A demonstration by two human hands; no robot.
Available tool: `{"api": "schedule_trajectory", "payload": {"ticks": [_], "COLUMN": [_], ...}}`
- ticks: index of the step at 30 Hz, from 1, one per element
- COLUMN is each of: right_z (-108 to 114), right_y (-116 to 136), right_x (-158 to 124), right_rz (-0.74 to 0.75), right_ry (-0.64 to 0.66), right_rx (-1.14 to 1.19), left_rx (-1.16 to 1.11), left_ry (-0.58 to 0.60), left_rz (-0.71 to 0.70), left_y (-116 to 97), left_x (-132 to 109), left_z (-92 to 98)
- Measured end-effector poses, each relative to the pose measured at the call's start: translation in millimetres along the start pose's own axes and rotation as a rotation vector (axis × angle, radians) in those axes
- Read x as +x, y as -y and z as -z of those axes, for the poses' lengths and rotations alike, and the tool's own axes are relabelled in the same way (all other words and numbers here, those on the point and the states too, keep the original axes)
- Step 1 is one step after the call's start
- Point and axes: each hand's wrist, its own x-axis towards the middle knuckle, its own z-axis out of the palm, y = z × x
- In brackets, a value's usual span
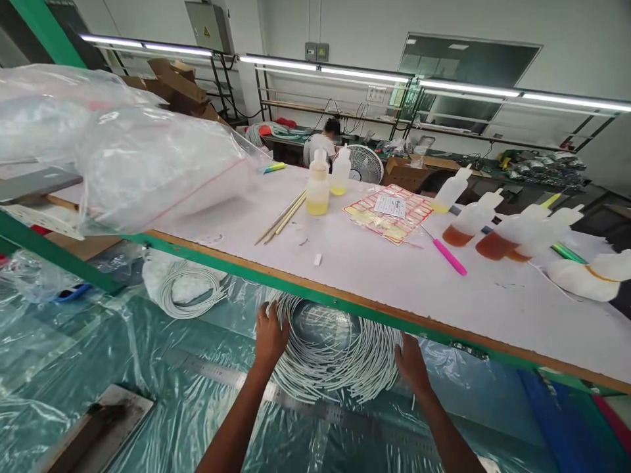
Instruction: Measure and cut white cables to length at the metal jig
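Observation:
A big coil of white cable (335, 358) lies on the plastic-covered lower bench (148, 394), partly hidden under the upper shelf's green edge (345, 305). My left hand (269, 336) rests on the coil's left side with its fingers curled over the strands. At the coil's right side, my right hand (410, 363) presses against the strands, fingers partly tucked under the shelf edge. A steel ruler (315, 407) runs across the bench just in front of the coil.
A smaller white cable coil (185, 289) lies to the left. The white upper shelf (394, 269) carries squeeze bottles (318, 187), wooden sticks (280, 220), a pink pen (449, 256), a packet of labels (389, 213) and plastic bags (148, 157). A person sits at a far bench.

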Motion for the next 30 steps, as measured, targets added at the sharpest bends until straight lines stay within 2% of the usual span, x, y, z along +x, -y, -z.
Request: {"api": "schedule_trajectory", "payload": {"ticks": [2,4,5,7,9,10,11,12,13,15,16,17,18,21,23,26,28,30], "right_z": [-1.0,3.5,6.7,12.3,14.9,15.5,16.2,17.8,20.6,30.2,36.2,42.4,48.2,61.0,66.8,76.8,87.4,102.5], "right_y": [-10.5,-26.2,-36.5,-61.4,-88.1,-99.6,-108.8,-115.0,-118.1,-117.1,-114.5,-111.8,-109.7,-110.2,-114.8,-123.8,-132.5,-145.9], "right_x": [-33.7,-80.6,-106.9,-160.8,-210.9,-232.8,-252.0,-268.3,-281.6,-300.2,-306.1,-310.4,-313.7,-322.0,-329.4,-345.0,-357.4,-370.7], "right_rz": [0.001,-0.014,-0.028,-0.073,-0.172,-0.218,-0.255,-0.279,-0.289,-0.28,-0.271,-0.262,-0.254,-0.241,-0.238,-0.215,-0.173,-0.142], "right_ry": [0.026,0.081,0.107,0.147,0.115,0.133,0.145,0.163,0.184,0.229,0.254,0.272,0.283,0.28,0.274,0.262,0.231,0.172], "right_rx": [0.047,0.099,0.124,0.176,0.241,0.26,0.273,0.28,0.29,0.315,0.329,0.34,0.344,0.345,0.345,0.352,0.355,0.355], "left_rx": [0.015,0.056,0.1,0.23,0.367,0.406,0.41,0.382,0.334,0.238,0.212,0.204,0.209,0.232,0.263,0.345,0.367,0.346], "left_ry": [0.063,0.124,0.107,-0.054,-0.247,-0.269,-0.206,-0.059,0.144,0.561,0.722,0.838,0.905,0.965,0.984,1.017,1.027,1.03], "left_rz": [-0.151,-0.227,-0.233,-0.172,-0.02,0.062,0.129,0.178,0.209,0.239,0.244,0.238,0.217,0.104,0.064,0.118,0.16,0.136], "left_y": [13.5,19.4,19.3,17.1,21.7,28.6,38.3,49.5,60.4,74.1,74.4,70.1,61.8,26.2,6.0,-10.2,-17.0,-26.3], "left_x": [-54.6,-115.1,-143.5,-191.8,-229.4,-245.7,-261.4,-277.0,-293.0,-326.2,-343.0,-359.2,-374.2,-408.4,-420.4,-423.2,-417.6,-410.0], "left_z": [33.9,89.9,123.6,193.3,254.7,279.6,299.8,314.8,324.6,329.7,326.2,319.5,310.5,275.2,250.3,221.5,211.8,209.0]}}
